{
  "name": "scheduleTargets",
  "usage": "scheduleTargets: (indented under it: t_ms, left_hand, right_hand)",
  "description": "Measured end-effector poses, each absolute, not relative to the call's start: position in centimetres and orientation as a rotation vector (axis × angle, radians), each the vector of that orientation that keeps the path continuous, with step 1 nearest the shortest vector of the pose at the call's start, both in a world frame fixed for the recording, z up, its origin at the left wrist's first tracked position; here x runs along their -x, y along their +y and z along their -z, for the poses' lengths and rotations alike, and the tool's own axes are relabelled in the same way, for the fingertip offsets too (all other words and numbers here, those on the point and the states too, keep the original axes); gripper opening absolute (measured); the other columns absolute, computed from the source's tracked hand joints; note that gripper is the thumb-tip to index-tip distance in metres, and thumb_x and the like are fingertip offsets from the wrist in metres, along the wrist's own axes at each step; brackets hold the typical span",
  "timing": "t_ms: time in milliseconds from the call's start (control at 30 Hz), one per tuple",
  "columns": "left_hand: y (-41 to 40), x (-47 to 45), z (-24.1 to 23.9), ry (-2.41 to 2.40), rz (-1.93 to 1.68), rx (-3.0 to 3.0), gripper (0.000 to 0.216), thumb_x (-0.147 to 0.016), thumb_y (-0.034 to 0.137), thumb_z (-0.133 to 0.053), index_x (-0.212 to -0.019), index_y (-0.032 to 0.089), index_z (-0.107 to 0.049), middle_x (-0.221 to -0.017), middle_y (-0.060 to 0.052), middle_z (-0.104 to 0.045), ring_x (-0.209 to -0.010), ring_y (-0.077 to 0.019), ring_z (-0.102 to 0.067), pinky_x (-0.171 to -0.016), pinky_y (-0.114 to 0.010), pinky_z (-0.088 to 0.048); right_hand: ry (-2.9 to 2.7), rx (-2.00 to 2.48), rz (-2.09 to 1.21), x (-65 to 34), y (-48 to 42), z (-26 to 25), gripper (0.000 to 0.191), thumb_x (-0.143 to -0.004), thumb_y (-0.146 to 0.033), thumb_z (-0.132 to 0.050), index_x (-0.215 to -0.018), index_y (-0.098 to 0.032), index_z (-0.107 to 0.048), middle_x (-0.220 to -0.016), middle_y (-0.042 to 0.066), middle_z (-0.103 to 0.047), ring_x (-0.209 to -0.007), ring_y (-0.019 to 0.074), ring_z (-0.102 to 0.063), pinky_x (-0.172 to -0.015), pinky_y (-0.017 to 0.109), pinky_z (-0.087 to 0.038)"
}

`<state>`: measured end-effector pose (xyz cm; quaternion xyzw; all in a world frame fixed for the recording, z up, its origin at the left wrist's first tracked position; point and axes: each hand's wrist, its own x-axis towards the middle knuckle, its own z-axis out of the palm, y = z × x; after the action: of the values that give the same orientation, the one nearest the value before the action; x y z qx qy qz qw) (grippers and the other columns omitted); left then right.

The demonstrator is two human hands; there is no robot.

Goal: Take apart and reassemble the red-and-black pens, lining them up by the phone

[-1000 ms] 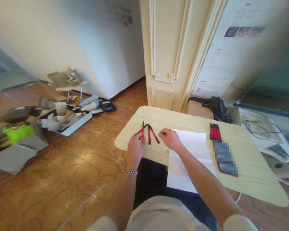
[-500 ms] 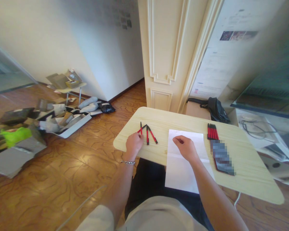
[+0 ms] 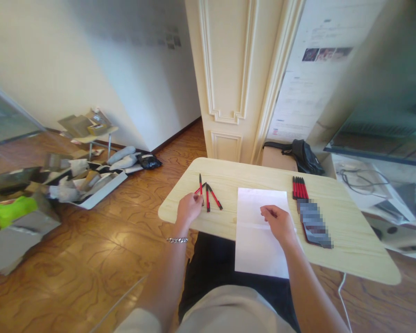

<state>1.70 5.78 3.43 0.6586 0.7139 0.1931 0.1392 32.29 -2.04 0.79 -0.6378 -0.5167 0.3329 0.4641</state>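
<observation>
My left hand (image 3: 190, 209) is at the left side of the table, its fingers closed on a red pen (image 3: 200, 184) with a black end pointing away from me. Two more red-and-black pens (image 3: 208, 200) lie just right of it, spread in a V, and part of another shows behind the held one. Over a white sheet of paper (image 3: 251, 245) hovers or rests my right hand (image 3: 280, 224), fingers curled together with nothing visible in them. Right of the sheet, several matching pens (image 3: 300, 188) lie side by side, above a blurred-out phone-like object (image 3: 314, 224).
The pale wooden table (image 3: 353, 245) has rounded corners, and the paper hangs over its near edge. A black bag (image 3: 303, 157) sits behind it. Boxes and parcels (image 3: 90, 185) crowd the floor at left. Cables (image 3: 364, 182) lie on a white shelf at right.
My right hand has shifted right and slightly down over the paper, away from its left edge. The left hand stays by the pens. The whole view has turned slightly.
</observation>
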Motion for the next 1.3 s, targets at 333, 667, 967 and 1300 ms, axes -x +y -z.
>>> scheduleTargets:
  t_ms: [333, 667, 967, 1300]
  left_hand:
    - [0.2, -14.2, -2.6, 1.515, -0.611, -1.977, 0.03, -0.086, 0.044, -0.049, -0.077, 0.02, -0.065, -0.077, -0.005, -0.071, -0.073, -0.0176, -0.064, -0.065, -0.026, -0.043]
    - [-0.4, -18.5, -1.3, 1.565, -0.289, -2.195, 0.029, -0.085, 0.039, -0.05, -0.074, 0.018, -0.067, -0.076, -0.012, -0.07, -0.073, -0.0221, -0.066, -0.063, -0.029, -0.041]
    - [-0.4, -17.5, -1.2, 1.461, -0.427, -2.215, 0.037, -0.089, 0.047, -0.045, -0.073, 0.021, -0.066, -0.072, -0.007, -0.068, -0.066, -0.0189, -0.062, -0.061, -0.028, -0.039]
    - [-1.0, -15.5, 0.0, 1.374, -0.721, -2.222, 0.024, -0.09, 0.033, -0.046, -0.08, 0.021, -0.064, -0.077, -0.004, -0.063, -0.073, -0.0168, -0.059, -0.07, -0.028, -0.042]
  right_hand:
    - [-1.21, 1.636, -0.679, -34.4, -3.8, -1.2, 0.037, -0.08, -0.051, -0.054, -0.086, -0.018, -0.069, -0.075, 0.005, -0.069, -0.067, 0.0186, -0.059, -0.063, 0.029, -0.044]
    - [-1.218, 1.779, -0.567, -36.0, -5.1, -1.0, 0.032, -0.081, -0.048, -0.052, -0.085, -0.022, -0.07, -0.079, 0.004, -0.07, -0.072, 0.0199, -0.062, -0.068, 0.029, -0.045]
    - [-1.282, 1.845, -0.522, -36.2, -4.9, -0.7, 0.029, -0.083, -0.045, -0.05, -0.086, -0.024, -0.069, -0.083, 0.003, -0.071, -0.075, 0.0192, -0.063, -0.07, 0.028, -0.045]
    - [-1.546, 1.945, -0.481, -34.9, -2.3, -1.2, 0.026, -0.086, -0.042, -0.049, -0.09, -0.025, -0.068, -0.086, 0.004, -0.07, -0.079, 0.0184, -0.062, -0.07, 0.027, -0.042]
